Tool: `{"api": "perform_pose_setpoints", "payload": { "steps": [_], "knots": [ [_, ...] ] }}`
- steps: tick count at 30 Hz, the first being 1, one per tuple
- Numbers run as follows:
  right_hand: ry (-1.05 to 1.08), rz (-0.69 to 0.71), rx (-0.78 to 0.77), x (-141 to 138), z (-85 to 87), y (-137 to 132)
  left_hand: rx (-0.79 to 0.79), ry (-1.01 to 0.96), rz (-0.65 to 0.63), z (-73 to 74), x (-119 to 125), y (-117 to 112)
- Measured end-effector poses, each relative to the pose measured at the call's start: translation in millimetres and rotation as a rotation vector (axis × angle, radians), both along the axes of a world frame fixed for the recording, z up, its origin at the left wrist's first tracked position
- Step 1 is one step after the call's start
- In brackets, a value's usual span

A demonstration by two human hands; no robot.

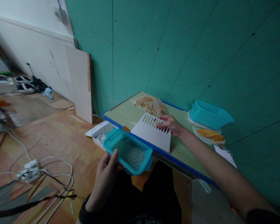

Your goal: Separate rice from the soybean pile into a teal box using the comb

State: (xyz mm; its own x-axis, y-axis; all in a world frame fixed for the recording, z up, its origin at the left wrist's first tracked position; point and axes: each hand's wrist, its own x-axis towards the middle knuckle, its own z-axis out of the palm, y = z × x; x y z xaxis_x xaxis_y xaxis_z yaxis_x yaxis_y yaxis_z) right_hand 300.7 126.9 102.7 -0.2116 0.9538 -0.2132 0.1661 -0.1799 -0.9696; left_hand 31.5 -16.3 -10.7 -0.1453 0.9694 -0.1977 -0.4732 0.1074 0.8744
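Note:
My left hand [109,165] grips the near left rim of a teal plastic container [151,150]. Small pale granules [130,155] cover its bottom, and it sits just off the front edge of the table. With thumb and fingers, my right hand [169,124] pinches a flat white slotted board [151,133] by its slotted end. The board's plain end reaches over the table's blue edge, close to the container. Behind it on the tabletop [121,109] lies a spread pile of yellow kernels mixed with pale grains [150,105].
A second teal bin [210,114] and a yellow cloth-like item [210,135] stand at the table's right end. The green wall [140,46] borders the back. An open white box [100,133] lies below left. Cables and a power strip [30,171] cross the floor; a wooden panel [80,84] leans left.

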Motion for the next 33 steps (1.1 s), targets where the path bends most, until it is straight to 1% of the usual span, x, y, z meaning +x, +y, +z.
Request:
{"api": "perform_pose_setpoints", "payload": {
  "steps": [2,7,10,13,17,23,29,33],
  "knots": [
    [0.001,-0.028,0.027,8.2,4.3,0.5,-0.003,0.003,0.004,1.6,-0.6,0.1],
    [-0.017,-0.180,0.072,43.1,13.6,7.4,-0.002,-0.001,0.000,0.4,-2.2,0.8],
    [-0.071,-0.213,0.051,58.9,12.4,8.8,0.001,-0.027,-0.008,-2.3,-1.7,1.7],
    [-0.088,-0.198,0.042,62.6,5.8,8.9,0.002,-0.042,-0.006,-2.6,-0.8,2.4],
    [-0.086,-0.150,0.043,51.7,-1.3,12.7,0.002,-0.008,0.010,1.9,-1.8,1.7],
    [-0.044,-0.067,0.028,21.6,-2.0,21.9,-0.007,0.093,0.031,7.9,-6.8,1.7],
    [-0.025,-0.006,0.024,-0.7,-5.7,31.5,-0.017,0.059,0.035,6.8,-9.1,6.4],
    [-0.006,0.022,0.005,-9.7,-8.5,31.3,-0.008,0.061,0.051,10.0,-9.4,6.9]
  ]
}}
